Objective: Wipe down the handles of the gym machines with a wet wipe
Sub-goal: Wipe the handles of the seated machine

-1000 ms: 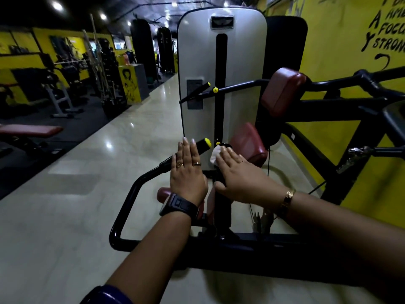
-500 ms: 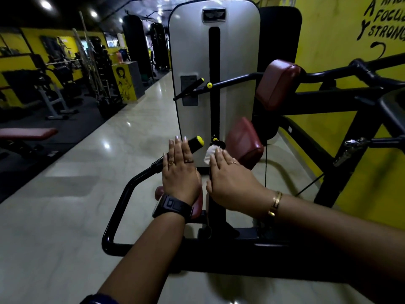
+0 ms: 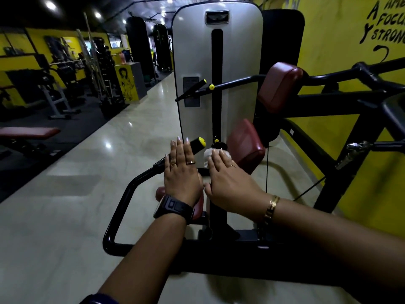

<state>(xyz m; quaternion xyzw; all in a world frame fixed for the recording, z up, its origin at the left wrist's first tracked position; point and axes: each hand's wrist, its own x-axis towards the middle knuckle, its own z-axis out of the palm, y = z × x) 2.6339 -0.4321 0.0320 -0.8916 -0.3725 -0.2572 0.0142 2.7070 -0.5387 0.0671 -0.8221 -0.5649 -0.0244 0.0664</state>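
Head view, items listed as seen.

- Handle (image 3: 196,145): black bar with a yellow end cap, angled up toward the silver weight-stack cover (image 3: 195,51). Its lower length is continued by a curved black frame tube (image 3: 122,200) down to the machine base.
- Left grip (image 3: 183,174): laid flat over the handle, fingers straight and together, nothing clasped. Two rings are worn. A black wristwatch (image 3: 173,208) is worn at the wrist.
- Wet wipe (image 3: 207,152): white and crumpled, seen just beside the handle's yellow cap, under the right fingertips, at the black upright post (image 3: 219,213). Only its far end is visible.
- Right grip (image 3: 230,181): fingers extended and pressed on the wet wipe, thumb touching the edge of the left grip. Whether the thumb is tucked beneath cannot be told. A ring and a gold bracelet (image 3: 271,206) are worn.
- Maroon pads: one (image 3: 245,145) just behind the wet wipe, one (image 3: 279,86) higher on the black arm.
- Second handle (image 3: 190,89): black, yellow-capped, in front of the cover.
- Yellow wall (image 3: 328,40) with black lettering at right; pale polished floor (image 3: 76,194); a maroon bench (image 3: 28,132) at left.
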